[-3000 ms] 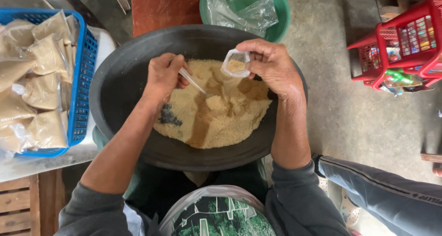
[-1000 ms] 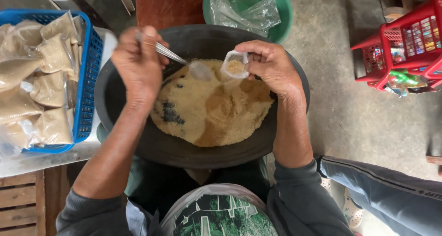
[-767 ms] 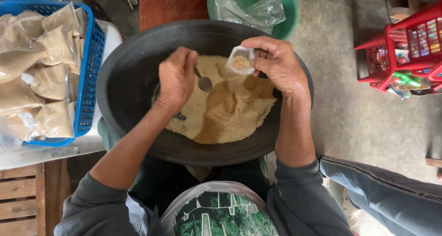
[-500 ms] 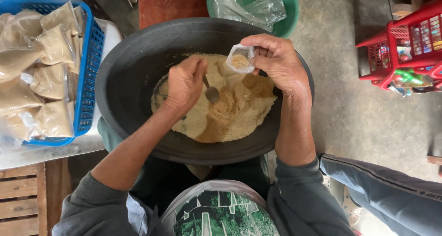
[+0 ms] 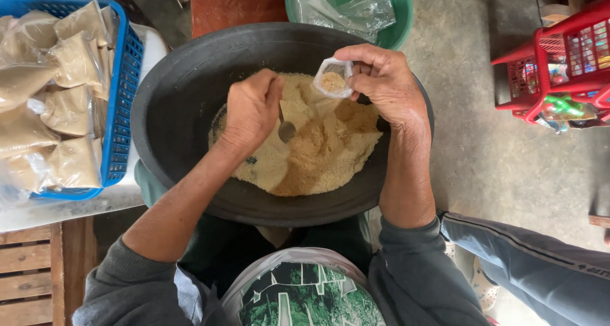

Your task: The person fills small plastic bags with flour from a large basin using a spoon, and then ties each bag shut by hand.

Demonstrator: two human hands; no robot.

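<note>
A wide black basin [image 5: 184, 97] sits on the person's lap and holds a heap of tan, sandy powder [image 5: 311, 148], piled toward its middle and right side, with bare black wall showing on the left. A small clear plastic bag [image 5: 333, 78] hangs over the far part of the heap; its mouth is held apart and a little of the same tan powder lies in its bottom.

To the left, a blue plastic basket [image 5: 124, 78] rests on a white surface [image 5: 76, 205] and is packed with filled clear bags of tan powder [image 5: 63, 110], lying against one another. Beyond the basin's far rim stands a green bowl [image 5: 399, 21] with crumpled empty clear bags [image 5: 349, 5] inside. At the right edge of the view a red plastic rack [image 5: 546, 59] stands on the concrete floor [image 5: 483, 148] with small coloured packets in it.

The left hand [image 5: 251, 110] is clenched around the handle of a metal spoon [image 5: 286, 130], whose bowl points down into the powder near the middle of the heap. The right hand [image 5: 387, 84] has its grip pinched on the rim of the small bag, thumb and fingertips holding it open just beside the spoon hand.
</note>
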